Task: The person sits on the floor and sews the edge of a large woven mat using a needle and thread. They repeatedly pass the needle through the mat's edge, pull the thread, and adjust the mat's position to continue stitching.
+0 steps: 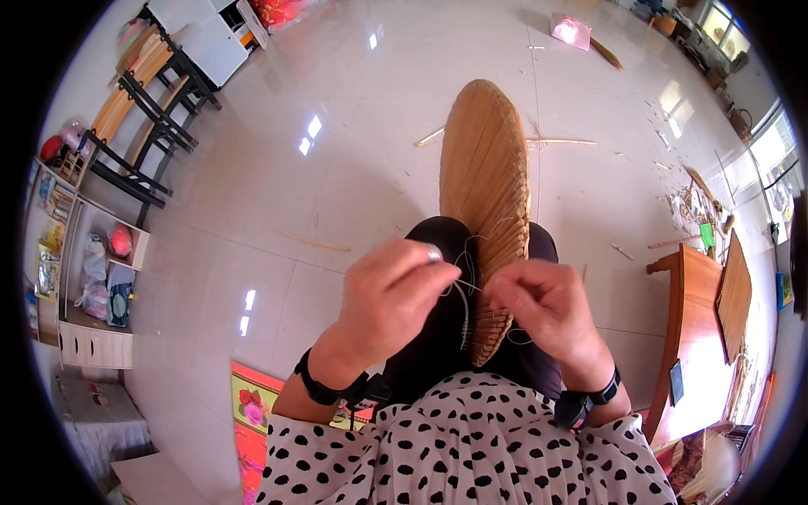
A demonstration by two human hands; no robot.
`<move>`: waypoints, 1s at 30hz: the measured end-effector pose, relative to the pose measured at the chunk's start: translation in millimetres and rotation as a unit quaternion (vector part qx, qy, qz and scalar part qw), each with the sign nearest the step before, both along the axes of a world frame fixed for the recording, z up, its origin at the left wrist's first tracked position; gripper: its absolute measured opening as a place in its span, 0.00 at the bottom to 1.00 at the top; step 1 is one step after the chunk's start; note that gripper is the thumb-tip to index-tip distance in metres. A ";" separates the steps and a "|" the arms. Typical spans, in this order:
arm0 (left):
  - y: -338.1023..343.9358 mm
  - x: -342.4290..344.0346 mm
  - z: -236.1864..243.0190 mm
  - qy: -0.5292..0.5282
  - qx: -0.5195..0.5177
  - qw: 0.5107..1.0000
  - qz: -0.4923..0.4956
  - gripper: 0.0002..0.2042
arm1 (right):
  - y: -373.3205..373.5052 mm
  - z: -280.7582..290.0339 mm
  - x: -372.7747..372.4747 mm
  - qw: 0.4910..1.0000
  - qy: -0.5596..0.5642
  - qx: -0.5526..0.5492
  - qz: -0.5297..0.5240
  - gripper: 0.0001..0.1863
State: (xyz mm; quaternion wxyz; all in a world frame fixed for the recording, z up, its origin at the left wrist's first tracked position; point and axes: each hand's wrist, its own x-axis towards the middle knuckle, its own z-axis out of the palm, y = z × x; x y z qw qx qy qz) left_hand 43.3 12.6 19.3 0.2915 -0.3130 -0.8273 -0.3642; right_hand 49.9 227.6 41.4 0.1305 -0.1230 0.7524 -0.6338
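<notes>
A palm-leaf fan (484, 160) with a braided rim stands on edge between my knees, its pleated face turned to the left. Over its near part, my left hand (391, 290) pinches a thin pale thread (468, 284); a silver band (434, 253) circles one of its fingers. My right hand (539, 299) is closed on the same thread on the right, close against the fan's edge. Loose loops of thread hang between the hands and over my dark trousers. Whether a needle is in either pinch is too small to tell.
A wooden table (703, 311) with a phone (676, 383) stands at the right, a woven panel (735, 295) beside it. Straw scraps (560, 141) lie on the tiled floor. Chairs (160, 109) and a shelf unit (97, 278) line the left, near a flowered mat (251, 412).
</notes>
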 end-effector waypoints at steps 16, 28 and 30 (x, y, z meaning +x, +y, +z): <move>8.2 13.1 15.1 -0.463 0.274 0.833 -0.128 0.05 | -18.6 -15.7 -10.9 0.974 0.034 -0.222 -0.016 0.06; 16.6 11.8 19.2 -0.445 0.303 0.831 -0.138 0.07 | -10.7 -17.6 -11.1 0.972 0.028 -0.231 -0.022 0.03; 19.9 12.7 16.4 -0.459 0.315 0.818 -0.147 0.07 | -12.8 -18.3 -11.2 0.970 0.044 -0.237 -0.021 0.03</move>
